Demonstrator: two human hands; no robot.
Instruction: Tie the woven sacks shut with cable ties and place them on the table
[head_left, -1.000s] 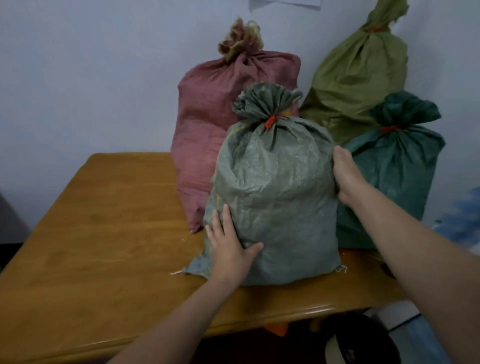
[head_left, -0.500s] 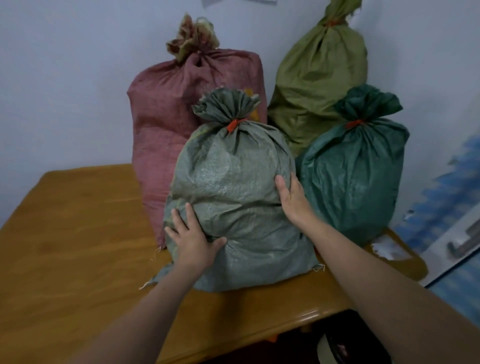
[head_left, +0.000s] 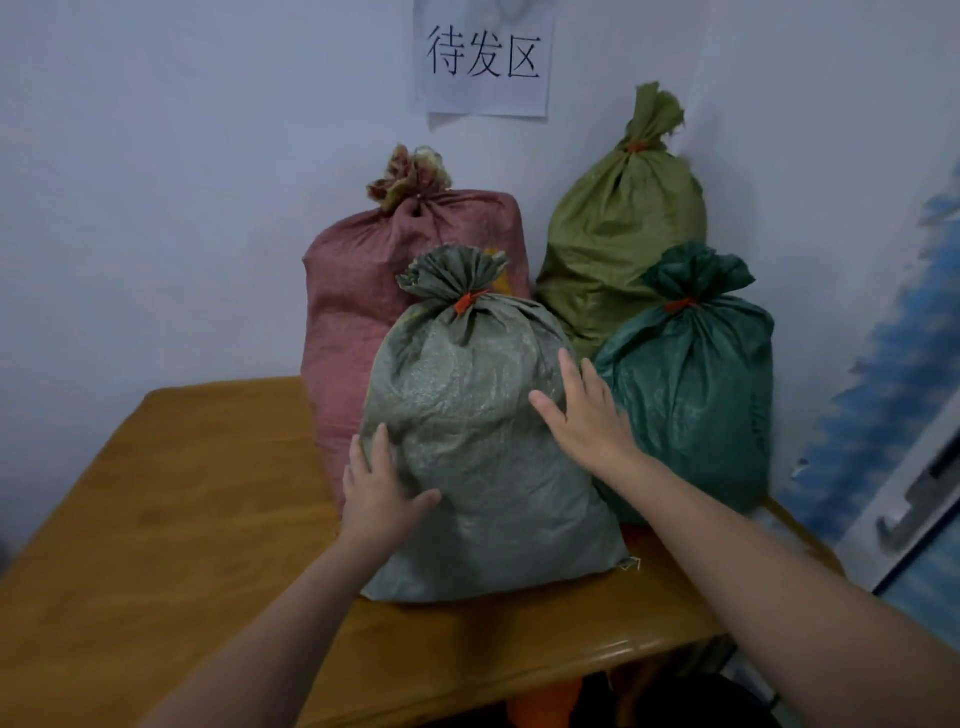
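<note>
Since a second ago the right hand (head_left: 587, 415) has slid off the right flank of the grey-green sack (head_left: 483, 467) and onto its front face, where it now lies flat with fingers straight and spread, thumb pointing left, gripping nothing. Lower and to the left, the left hand (head_left: 382, 493) has crept slightly up the sack's left edge; its fingers are also extended and pressed against the weave, thumb splayed across the front, not curled round anything. Both bare forearms reach in from the bottom of the view over the near edge of the table (head_left: 182, 519), a wooden top with a rounded lip. The grey-green sack stands upright on that table near its front edge, full and bulging, its neck gathered into a fan and cinched by an orange cable tie (head_left: 467, 302). Just behind it to the right, touching its side, stands a dark green sack (head_left: 691, 405), also tied in orange at the neck. Behind to the left a taller red sack (head_left: 353, 322) stands with a frayed, bunched top; its tie cannot be made out. Farthest back, an olive sack (head_left: 618, 244) leans in the corner, closed with orange high on its neck. Above them a paper sign (head_left: 485, 57) with three handwritten characters hangs on the pale wall (head_left: 156, 156).
</note>
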